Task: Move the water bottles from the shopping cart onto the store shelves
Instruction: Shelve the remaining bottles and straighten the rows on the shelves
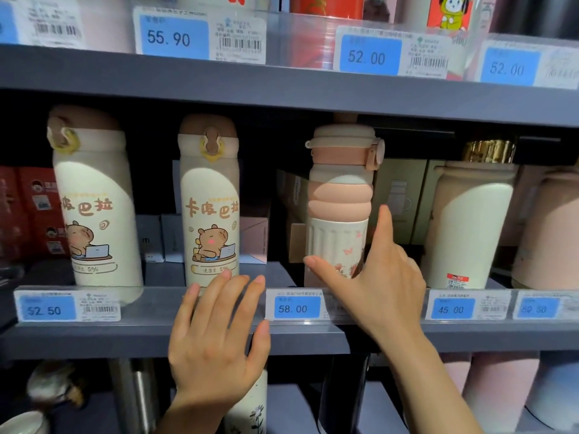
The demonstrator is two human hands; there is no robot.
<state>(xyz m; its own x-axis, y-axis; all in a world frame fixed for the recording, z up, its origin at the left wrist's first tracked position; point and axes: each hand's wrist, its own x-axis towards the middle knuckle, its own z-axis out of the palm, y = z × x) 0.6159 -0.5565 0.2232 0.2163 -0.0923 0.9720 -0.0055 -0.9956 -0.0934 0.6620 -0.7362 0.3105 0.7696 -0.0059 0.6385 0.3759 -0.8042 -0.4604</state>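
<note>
Pink bottle [340, 205] stands on shelf [94, 336]; right hand [372, 277] fingers apart beside it, left hand [216, 336] flat, empty. Cart unseen; remaining unknown.

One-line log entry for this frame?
pink ribbed bottle upright on grey shelf | right hand open beside it | left hand open

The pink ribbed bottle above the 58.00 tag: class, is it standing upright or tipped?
Upright. The pink ribbed bottle stands with its lid on top and its sides vertical, like the capybara bottle beside it. The right hand spreads around its base.
</note>
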